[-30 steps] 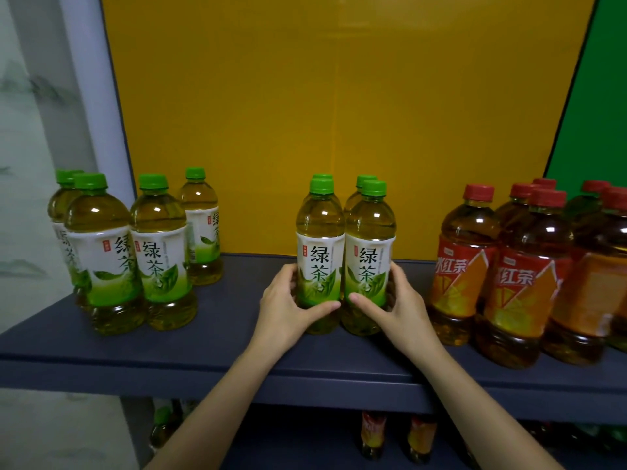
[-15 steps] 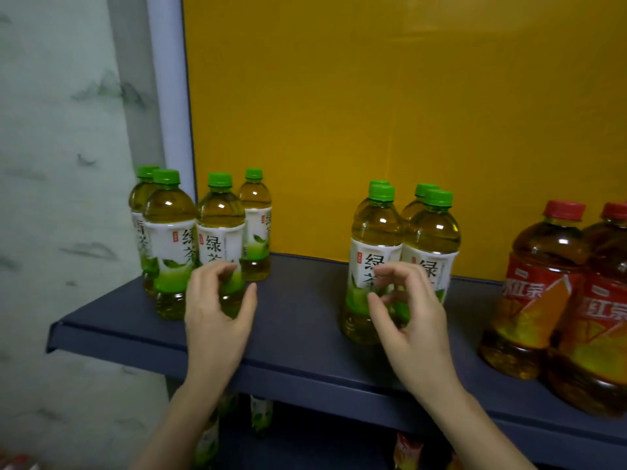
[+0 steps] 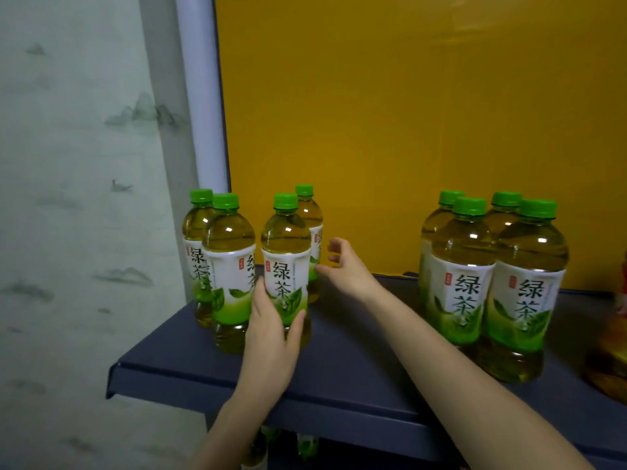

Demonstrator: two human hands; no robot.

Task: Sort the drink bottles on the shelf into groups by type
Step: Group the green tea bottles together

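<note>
Several green-capped green tea bottles stand on the dark blue shelf in two clusters. My left hand grips the lower body of the front bottle of the left cluster. Behind it stands a rear bottle; my right hand hovers just beside it with fingers spread and holds nothing. The right cluster of green tea bottles stands apart near the middle of the shelf. A red tea bottle shows only partly at the right edge.
A yellow back panel closes the shelf behind the bottles. A white post and a patterned wall lie to the left. More bottles stand on a lower shelf. The shelf's left end sits close to the left cluster.
The view shifted left. My left hand closed around the front bottle of the left cluster. My right hand left the right cluster and moved across to the rear bottle on the left.
</note>
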